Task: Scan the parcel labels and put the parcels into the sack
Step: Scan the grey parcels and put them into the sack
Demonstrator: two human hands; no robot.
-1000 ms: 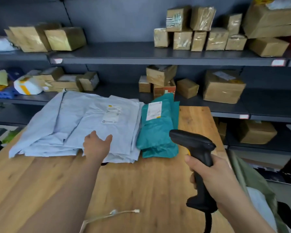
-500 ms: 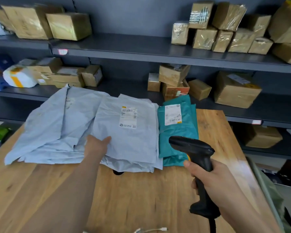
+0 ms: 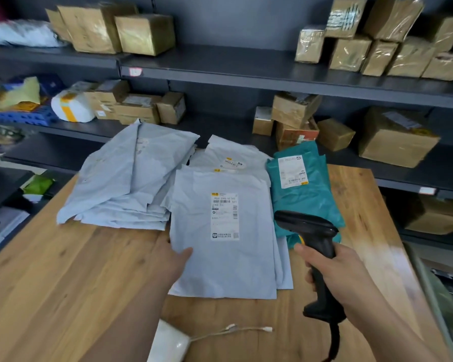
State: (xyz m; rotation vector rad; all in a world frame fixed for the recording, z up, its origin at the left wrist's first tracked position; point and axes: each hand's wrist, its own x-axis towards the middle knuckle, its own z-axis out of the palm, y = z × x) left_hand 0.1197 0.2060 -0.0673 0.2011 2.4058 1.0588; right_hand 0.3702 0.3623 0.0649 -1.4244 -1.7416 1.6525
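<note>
Your left hand (image 3: 171, 259) pinching the near-left edge of the grey parcel (image 3: 228, 267), thumb on top, your right hand (image 3: 335, 273) clenched round the scanner (image 3: 307, 227), just right of the label (image 3: 224, 216)

The left hand (image 3: 171, 259) is holding a grey parcel (image 3: 220, 267) by its left edge, thumb lying on top, its label (image 3: 224, 216) facing up over the middle of the desk (image 3: 50, 296). The right hand (image 3: 332, 273) is gripping a black scanner (image 3: 311, 231) just right of the parcel, its nose pointing left. A teal parcel (image 3: 306, 199) is lying toward the desk's far right corner, and a grey pile (image 3: 120, 184) is lying along the far edge.
</note>
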